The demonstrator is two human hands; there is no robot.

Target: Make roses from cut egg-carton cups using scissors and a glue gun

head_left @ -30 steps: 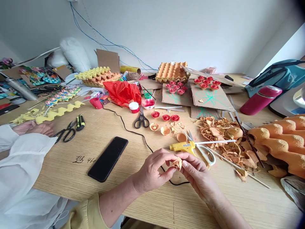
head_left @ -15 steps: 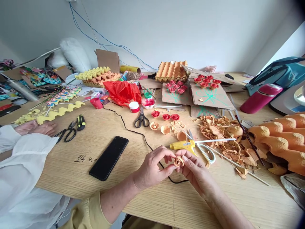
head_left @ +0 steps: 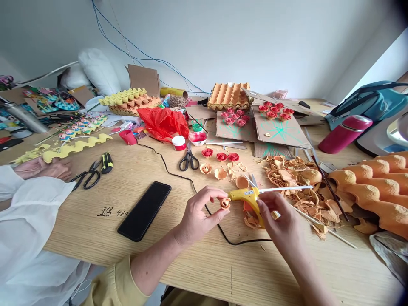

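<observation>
Between thumb and forefinger, my left hand [head_left: 201,212] pinches a small curled orange rosette [head_left: 225,203] above the table. My right hand [head_left: 280,216] is bent at the yellow glue gun [head_left: 250,196], its thumb beside the gun's body; the fingertips are partly hidden, so I cannot tell if they grip it. A white glue stick [head_left: 287,188] sticks out of the gun to the right. Scissors with white handles lie partly behind the gun and hand. Just beyond stand an orange cup piece [head_left: 242,182] and two unpainted flowers [head_left: 205,168].
A phone [head_left: 144,211] and black scissors [head_left: 189,160] lie to the left. A black cord [head_left: 223,233] runs under my left hand. Orange scraps [head_left: 287,174], egg trays [head_left: 376,182] and a pink flask [head_left: 346,134] are right. Another person's hands [head_left: 47,168] rest far left.
The rosette, held by both hands before, is now in my left hand alone, slightly further left and up. My right hand has moved right to the glue gun, whose handle has shifted.
</observation>
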